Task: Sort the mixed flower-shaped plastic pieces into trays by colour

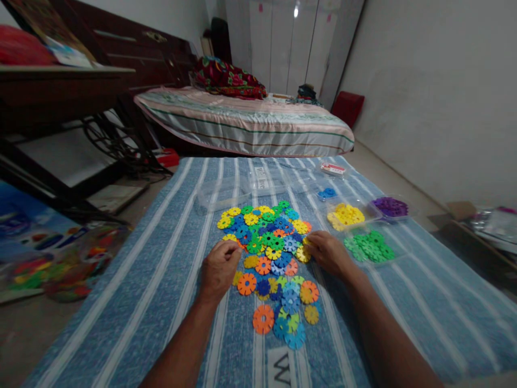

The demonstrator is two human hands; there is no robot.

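the heap of flat plastic snowflake-shaped discs in mixed colours (269, 253) lies in the middle of the blue cloth with white stripes (161, 280), between our two hands. our left hand (220, 267) sits at the heap's left edge, fingers curled under, seemingly closed on a yellow disc (230, 237), though the grip itself is hidden. our right hand (328, 252) rests at the right edge, fingertips pinched on another yellow disc (302, 253).

to do this well, we judge it best to pick one colour at a time, lifting each disc by its rim with thumb and forefinger so neighbours are not dragged along, and to work from the edges inward.

to the right, clear shallow plastic trays hold sorted discs: yellow ones (346, 214), green ones (369, 246), purple ones (390, 206), and a few blue ones (326, 193). an empty clear tray (220, 196) lies beyond the heap.

as for writing, a white label on the cloth's near edge (279, 369) shows a large letter like "w". a clear lid (262, 180) bears small print too blurred to read, as does a small red-and-white packet (333, 169).
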